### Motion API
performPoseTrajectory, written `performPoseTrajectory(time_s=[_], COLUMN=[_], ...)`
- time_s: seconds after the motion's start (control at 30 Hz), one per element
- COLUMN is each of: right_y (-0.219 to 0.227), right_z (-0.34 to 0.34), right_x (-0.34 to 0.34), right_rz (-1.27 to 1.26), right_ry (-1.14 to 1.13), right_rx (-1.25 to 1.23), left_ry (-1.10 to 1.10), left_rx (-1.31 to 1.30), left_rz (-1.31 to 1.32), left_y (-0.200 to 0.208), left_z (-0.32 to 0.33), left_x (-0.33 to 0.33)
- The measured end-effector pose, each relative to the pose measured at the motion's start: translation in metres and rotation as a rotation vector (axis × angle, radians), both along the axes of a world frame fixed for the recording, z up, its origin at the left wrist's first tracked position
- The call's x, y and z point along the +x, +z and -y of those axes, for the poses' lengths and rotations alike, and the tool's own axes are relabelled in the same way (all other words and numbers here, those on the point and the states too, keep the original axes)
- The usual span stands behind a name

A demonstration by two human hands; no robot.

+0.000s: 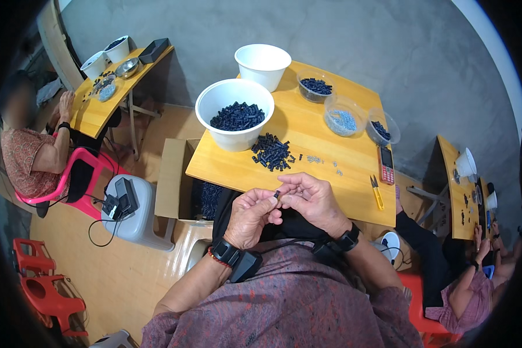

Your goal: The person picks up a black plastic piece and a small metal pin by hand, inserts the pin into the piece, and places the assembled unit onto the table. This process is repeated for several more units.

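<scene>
The left hand (250, 217) pinches a small dark cylindrical piece (277, 194) between thumb and fingertip by the wooden table's (330, 194) near edge; the right hand (312, 201) curls beside it, its grip impossible to tell; beyond lies a heap of similar pieces (272, 152)

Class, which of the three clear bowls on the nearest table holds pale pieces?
The middle bowl: its pieces are pale, whereas the left bowl and right bowl hold dark ones.
</scene>
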State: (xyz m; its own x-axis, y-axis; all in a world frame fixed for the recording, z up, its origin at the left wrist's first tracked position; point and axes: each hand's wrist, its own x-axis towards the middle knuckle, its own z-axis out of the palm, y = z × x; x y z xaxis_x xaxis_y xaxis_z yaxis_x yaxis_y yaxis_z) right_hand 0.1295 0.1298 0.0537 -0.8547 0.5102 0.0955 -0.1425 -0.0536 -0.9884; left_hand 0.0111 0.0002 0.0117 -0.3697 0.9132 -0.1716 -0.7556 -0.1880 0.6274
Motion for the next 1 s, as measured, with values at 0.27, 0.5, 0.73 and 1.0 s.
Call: performPoseTrajectory(time_s=[0.27, 0.5, 0.73, 1.0], right_y=[0.007, 0.006, 0.009, 0.009], right_z=[-0.008, -0.008, -0.001, 0.004], right_x=[-0.001, -0.001, 0.007, 0.003], right_rz=[0.135, 0.05, 0.188, 0.224], right_ry=[0.042, 0.005, -0.018, 0.053], right_rx=[0.185, 0.771, 0.444, 0.969], left_ry=[0.012, 0.034, -0.009, -0.059], left_rx=[-0.038, -0.047, -0.089, -0.106], left_rz=[-0.077, -0.138, -0.038, 0.011], left_y=[0.003, -0.005, -0.005, 0.0], left_z=[0.0, 0.0, -0.001, -0.001], left_x=[0.0, -0.001, 0.0, 0.001])
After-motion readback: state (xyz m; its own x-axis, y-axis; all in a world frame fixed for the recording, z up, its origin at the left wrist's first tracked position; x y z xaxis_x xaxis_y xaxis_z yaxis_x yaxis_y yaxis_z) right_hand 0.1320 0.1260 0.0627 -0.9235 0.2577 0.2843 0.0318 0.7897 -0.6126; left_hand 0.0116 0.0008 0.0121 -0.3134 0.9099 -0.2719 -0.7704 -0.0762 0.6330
